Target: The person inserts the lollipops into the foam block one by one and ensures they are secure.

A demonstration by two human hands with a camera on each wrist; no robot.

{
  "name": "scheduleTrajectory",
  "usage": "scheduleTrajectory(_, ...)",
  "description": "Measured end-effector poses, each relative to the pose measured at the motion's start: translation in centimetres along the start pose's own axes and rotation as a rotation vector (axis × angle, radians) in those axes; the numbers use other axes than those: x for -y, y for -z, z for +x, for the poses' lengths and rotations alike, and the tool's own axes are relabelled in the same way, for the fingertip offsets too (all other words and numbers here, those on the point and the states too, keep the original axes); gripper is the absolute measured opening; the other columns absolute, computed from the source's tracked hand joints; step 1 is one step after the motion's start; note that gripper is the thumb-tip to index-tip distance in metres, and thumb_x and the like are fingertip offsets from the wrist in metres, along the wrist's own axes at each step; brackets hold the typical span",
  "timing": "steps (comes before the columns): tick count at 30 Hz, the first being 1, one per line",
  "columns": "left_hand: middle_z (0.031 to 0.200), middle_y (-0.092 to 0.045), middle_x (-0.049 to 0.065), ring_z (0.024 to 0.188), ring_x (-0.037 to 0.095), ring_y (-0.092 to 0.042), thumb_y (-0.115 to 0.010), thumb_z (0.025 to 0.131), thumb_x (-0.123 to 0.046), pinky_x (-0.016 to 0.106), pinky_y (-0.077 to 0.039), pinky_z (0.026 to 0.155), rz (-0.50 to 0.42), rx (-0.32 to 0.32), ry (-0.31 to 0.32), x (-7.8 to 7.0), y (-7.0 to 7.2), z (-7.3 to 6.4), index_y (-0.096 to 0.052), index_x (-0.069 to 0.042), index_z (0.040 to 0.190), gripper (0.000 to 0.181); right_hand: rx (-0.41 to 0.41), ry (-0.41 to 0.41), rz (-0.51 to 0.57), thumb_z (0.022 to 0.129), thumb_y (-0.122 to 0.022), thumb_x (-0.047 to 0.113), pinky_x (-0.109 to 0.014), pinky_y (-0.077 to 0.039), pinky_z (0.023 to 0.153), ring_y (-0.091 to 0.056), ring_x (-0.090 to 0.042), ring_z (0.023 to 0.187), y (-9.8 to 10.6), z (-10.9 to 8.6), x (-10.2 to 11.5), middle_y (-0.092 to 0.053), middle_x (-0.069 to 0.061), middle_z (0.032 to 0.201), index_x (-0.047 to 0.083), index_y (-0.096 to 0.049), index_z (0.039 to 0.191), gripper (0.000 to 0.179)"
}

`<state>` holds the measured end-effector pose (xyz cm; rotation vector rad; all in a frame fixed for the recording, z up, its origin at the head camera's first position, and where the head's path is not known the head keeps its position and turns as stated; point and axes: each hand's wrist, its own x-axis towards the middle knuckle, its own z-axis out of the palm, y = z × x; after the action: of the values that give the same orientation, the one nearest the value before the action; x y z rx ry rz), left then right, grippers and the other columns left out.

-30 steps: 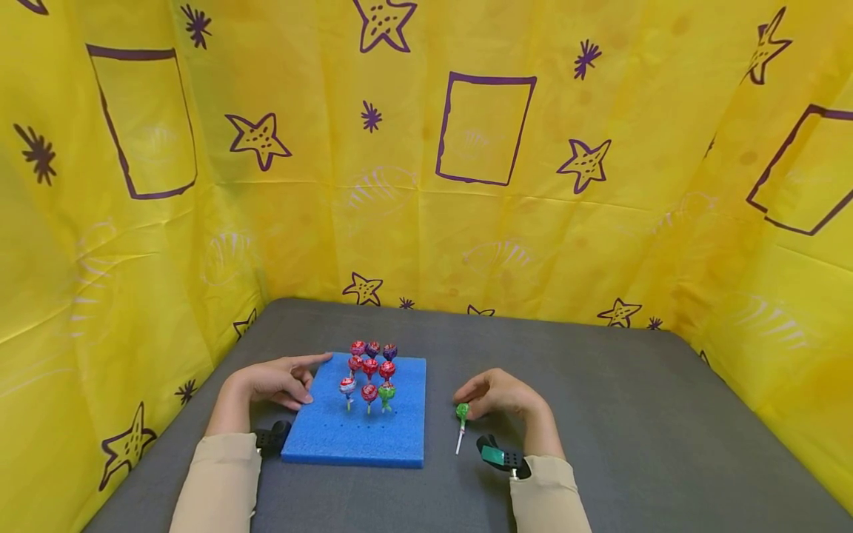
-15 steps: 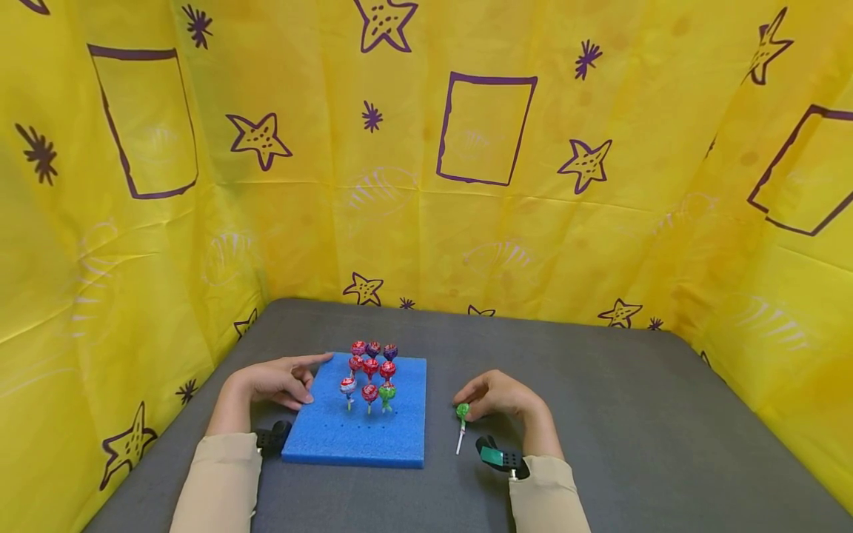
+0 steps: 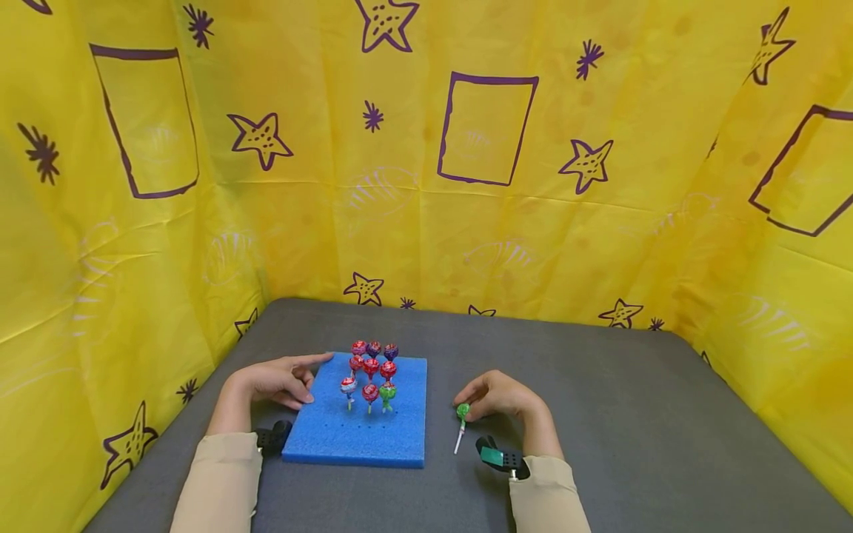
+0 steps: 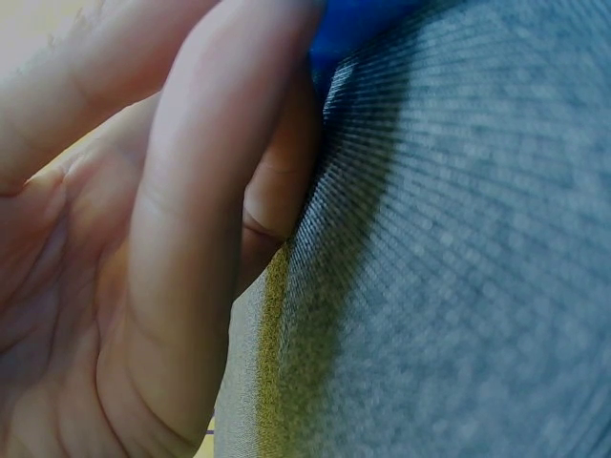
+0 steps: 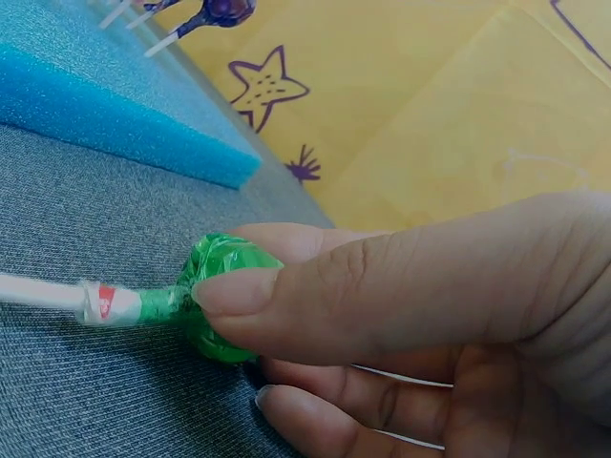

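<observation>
A blue foam board (image 3: pixel 346 440) lies left of the middle of the table, with several wrapped lollipops (image 3: pixel 370 369) standing upright in rows on its stems. My left hand (image 3: pixel 276 381) rests at the board's left side, the index finger reaching its far left corner and the thumb along the edge. In the left wrist view the fingers (image 4: pixel 196 191) overlap a bit of blue foam. To the right of the board, my right hand (image 3: pixel 496 392) pinches a green lollipop (image 3: pixel 463 409) by its wrapped head between thumb and fingers. Its white stick (image 5: pixel 38 291) points away from the palm.
Small holes dot the front part of the board, before a green lollipop (image 3: pixel 387 393) at the right end of the front row. Grey cloth (image 3: pixel 633 444) covers the table. Yellow patterned sheets (image 3: pixel 400 237) stand along the back and both sides.
The stick of the held green lollipop has swung slightly left at its lower end. Both hands and the board stay nearly where they were.
</observation>
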<state>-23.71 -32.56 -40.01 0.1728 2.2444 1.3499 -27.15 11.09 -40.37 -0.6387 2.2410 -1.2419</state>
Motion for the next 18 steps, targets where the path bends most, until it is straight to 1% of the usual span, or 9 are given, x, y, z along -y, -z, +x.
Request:
scheduleTrajectory(7, 0.089, -0.052, 0.005, 0.074, 0.015, -0.058, -0.073, 0.084, -0.012, 0.026, -0.059, 0.067, 0.007, -0.002, 0.002, 0.06, 0.01, 0.09, -0.021, -0.014, 0.158, 0.091, -0.017, 0.013, -0.004, 0.08, -0.078, 0.006, -0.024, -0.055, 0.076, -0.061, -0.012, 0.077, 0.24, 0.06, -0.07, -0.075, -0.006, 0.094, 0.002, -0.075, 0.104, 0.025)
scheduleTrajectory(13, 0.089, -0.052, 0.006, 0.074, 0.016, -0.058, -0.074, 0.083, -0.013, 0.026, -0.059, 0.068, 0.001, -0.008, 0.006, 0.04, -0.02, 0.02, -0.021, -0.014, 0.158, 0.091, -0.042, 0.076, -0.04, 0.081, -0.078, 0.011, -0.026, -0.054, 0.078, -0.061, -0.014, 0.082, 0.47, 0.04, 0.19, -0.075, -0.009, 0.099, 0.005, -0.076, 0.105, 0.025)
scheduleTrajectory(18, 0.089, -0.052, 0.006, 0.074, 0.015, -0.058, -0.074, 0.083, -0.013, 0.026, -0.059, 0.068, 0.002, -0.01, 0.007, -0.04, -0.04, 0.03, -0.021, -0.014, 0.158, 0.092, -0.063, 0.101, -0.014, 0.083, -0.076, 0.013, -0.025, -0.056, 0.08, -0.062, -0.015, 0.086, 0.41, 0.01, 0.41, -0.075, -0.012, 0.104, 0.003, -0.074, 0.109, 0.028)
